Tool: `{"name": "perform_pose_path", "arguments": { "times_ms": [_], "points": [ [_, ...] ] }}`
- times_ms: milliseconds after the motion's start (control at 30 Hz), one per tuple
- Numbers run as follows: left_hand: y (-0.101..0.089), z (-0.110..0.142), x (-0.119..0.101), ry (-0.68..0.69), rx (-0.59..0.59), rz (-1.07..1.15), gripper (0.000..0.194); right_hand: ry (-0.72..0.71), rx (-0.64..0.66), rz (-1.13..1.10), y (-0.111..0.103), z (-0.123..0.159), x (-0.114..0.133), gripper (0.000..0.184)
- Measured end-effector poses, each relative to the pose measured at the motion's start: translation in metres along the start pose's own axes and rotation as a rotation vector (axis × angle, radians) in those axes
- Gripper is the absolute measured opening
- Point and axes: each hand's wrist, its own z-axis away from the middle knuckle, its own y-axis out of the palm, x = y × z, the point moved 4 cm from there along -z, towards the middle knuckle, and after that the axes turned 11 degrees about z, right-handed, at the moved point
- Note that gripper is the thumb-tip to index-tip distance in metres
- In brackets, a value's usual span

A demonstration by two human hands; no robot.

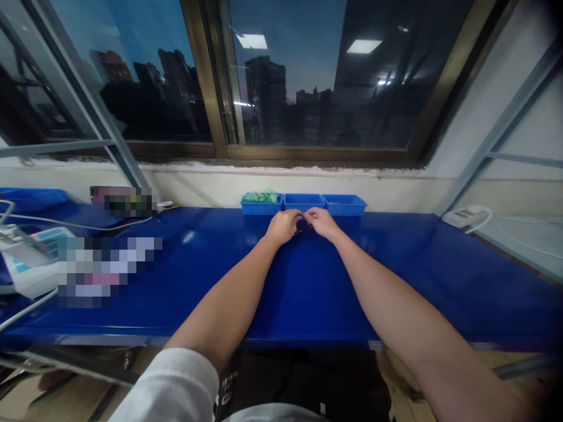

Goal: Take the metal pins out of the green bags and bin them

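Note:
Both arms reach out over a blue worktable (308,287). My left hand (284,225) and my right hand (321,221) meet just in front of the middle blue bin (303,202). Their fingertips pinch together on a small dark part (301,224) that is too small to make out. A bit of metal shows under my left hand. The left blue bin (261,204) holds green pieces; the right blue bin (344,204) looks nearly empty.
A white device (30,258) with cables sits at the table's left end. A white power unit (466,215) with a cord lies at the right end. A window sill and wall run behind the bins. The table's front edge is near my body.

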Motion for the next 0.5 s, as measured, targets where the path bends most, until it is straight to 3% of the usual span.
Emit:
{"name": "perform_pose_path", "arguments": {
  "times_ms": [100, 267, 367, 500],
  "points": [
    [0.000, 0.000, -0.001, 0.002, 0.007, 0.031, 0.027, 0.081, 0.002, -0.237, -0.002, 0.001, -0.003, 0.020],
    [0.001, 0.002, -0.002, 0.000, 0.014, 0.063, 0.029, 0.140, -0.042, -0.372, -0.006, 0.001, -0.005, 0.024],
    [0.000, 0.003, -0.003, 0.011, -0.013, 0.032, 0.037, 0.135, -0.169, -0.361, -0.014, -0.002, -0.008, 0.025],
    [0.001, 0.004, 0.002, -0.031, 0.005, -0.041, 0.046, 0.152, -0.425, -0.173, -0.035, -0.003, -0.017, 0.031]
  ]
}}
